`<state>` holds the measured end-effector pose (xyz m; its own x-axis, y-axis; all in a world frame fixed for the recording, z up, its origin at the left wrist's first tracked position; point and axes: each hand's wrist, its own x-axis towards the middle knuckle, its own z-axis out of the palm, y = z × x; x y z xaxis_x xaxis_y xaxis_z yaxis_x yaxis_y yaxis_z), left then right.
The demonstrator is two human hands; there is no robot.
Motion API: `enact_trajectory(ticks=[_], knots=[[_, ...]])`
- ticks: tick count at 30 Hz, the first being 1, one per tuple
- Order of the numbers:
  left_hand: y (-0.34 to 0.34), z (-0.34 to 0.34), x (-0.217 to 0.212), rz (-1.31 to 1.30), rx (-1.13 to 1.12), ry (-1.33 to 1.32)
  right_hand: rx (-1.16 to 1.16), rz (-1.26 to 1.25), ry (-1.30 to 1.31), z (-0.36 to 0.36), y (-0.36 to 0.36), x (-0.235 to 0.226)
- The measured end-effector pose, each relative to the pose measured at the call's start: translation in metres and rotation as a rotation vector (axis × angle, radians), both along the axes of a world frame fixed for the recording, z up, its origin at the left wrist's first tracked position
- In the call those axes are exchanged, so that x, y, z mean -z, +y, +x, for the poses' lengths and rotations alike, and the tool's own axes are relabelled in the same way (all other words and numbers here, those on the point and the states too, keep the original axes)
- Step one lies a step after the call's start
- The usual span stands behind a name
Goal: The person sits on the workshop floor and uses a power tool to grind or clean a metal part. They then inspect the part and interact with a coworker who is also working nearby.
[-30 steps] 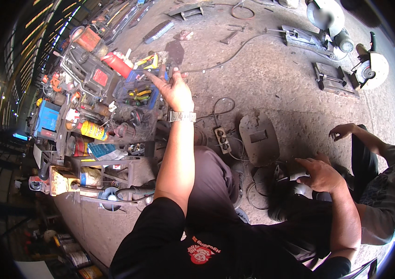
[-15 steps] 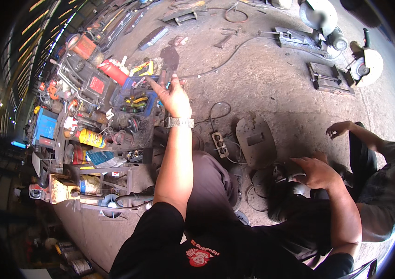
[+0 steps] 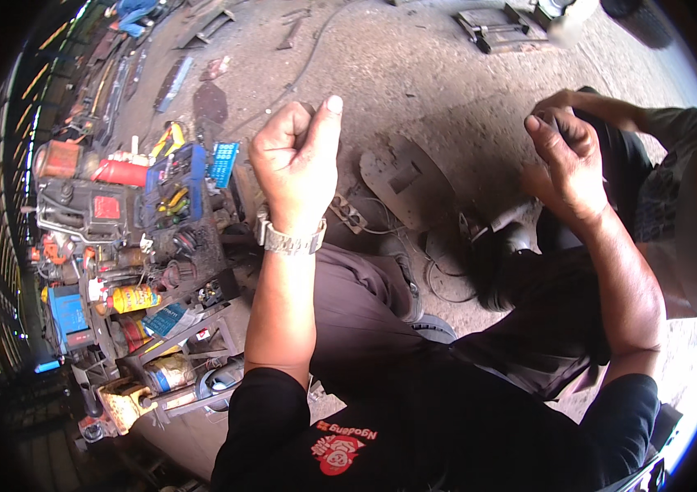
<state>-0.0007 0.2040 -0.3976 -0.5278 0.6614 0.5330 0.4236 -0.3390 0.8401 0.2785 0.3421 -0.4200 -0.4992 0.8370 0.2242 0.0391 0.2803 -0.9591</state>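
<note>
My left hand is raised in front of me in a fist, with its thumb pointing up and a metal watch on the wrist. Nothing shows in its grip. Off to the right, my right hand is also held up, fingers curled in and thumb bent over them, with no object visible. Both hands are in the air, touching nothing. Beyond and between them, a grey welding mask lies on the floor. A socket strip is beside it, partly hidden behind my left wrist.
At the left, a cluttered bench carries a blue tool case, a yellow bottle and a blue machine. Another person's arm is close behind my right hand. A metal stand lies at the far right.
Both hands have gone from spread fingers to fists. My right hand has risen. The view has shifted, so the bench sits further left and the cut-off machines have mostly left the picture.
</note>
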Motion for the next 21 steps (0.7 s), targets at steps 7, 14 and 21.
enact_trajectory(ticks=[7,14,21], knots=[[0.005,0.027,0.006,-0.057,0.138,0.076,0.131,0.135,-0.158,0.007,-0.007,-0.006],[0.016,0.029,0.016,-0.218,0.007,0.367,-0.043,0.297,0.036,-0.016,-0.005,-0.034],[0.003,0.000,0.024,-0.287,-0.045,0.253,-0.153,0.154,-0.120,-0.006,0.000,-0.006]])
